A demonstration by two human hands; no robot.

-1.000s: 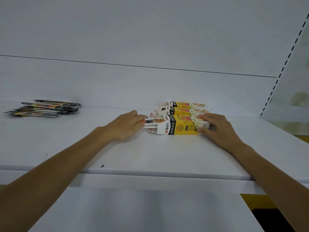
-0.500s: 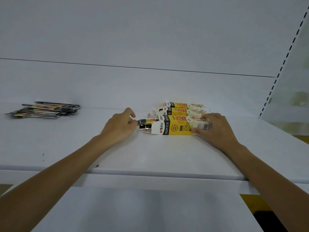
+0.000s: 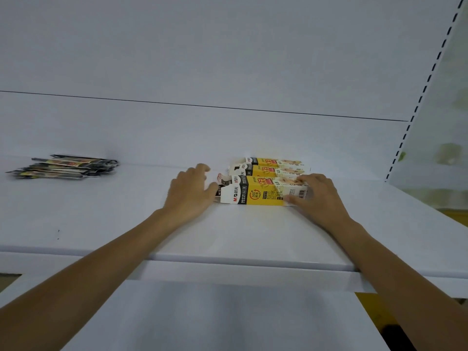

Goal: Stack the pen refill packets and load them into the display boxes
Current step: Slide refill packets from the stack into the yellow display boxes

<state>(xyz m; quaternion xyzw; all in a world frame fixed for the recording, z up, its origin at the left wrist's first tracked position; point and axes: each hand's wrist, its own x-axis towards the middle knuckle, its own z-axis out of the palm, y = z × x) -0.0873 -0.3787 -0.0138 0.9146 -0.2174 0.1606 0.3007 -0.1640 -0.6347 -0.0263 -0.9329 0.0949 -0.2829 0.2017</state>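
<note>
yellow and white card boxes lay three in a row on the white shelf [image 3: 228,231], close side by side. the front box [image 3: 255,192] was the one both hands were on. the middle box [image 3: 268,171] lay right behind it, and the back box [image 3: 273,162] lay behind that, near the back wall.

the left hand [image 3: 188,193] was at the open left end of the front box, where the flaps stuck out. its fingers were spread apart and lifted a little, and they held nothing. its thumb touched a dark bit at the mouth of the box. i could not tell if that bit was a packet or a flap.

the right hand [image 3: 319,196] held the other end of the front box, with its fingers laid over the top and its thumb on the near side.

the pile of refill packets [image 3: 68,167] lay far to the left on the same shelf, well apart from the boxes.
</note>
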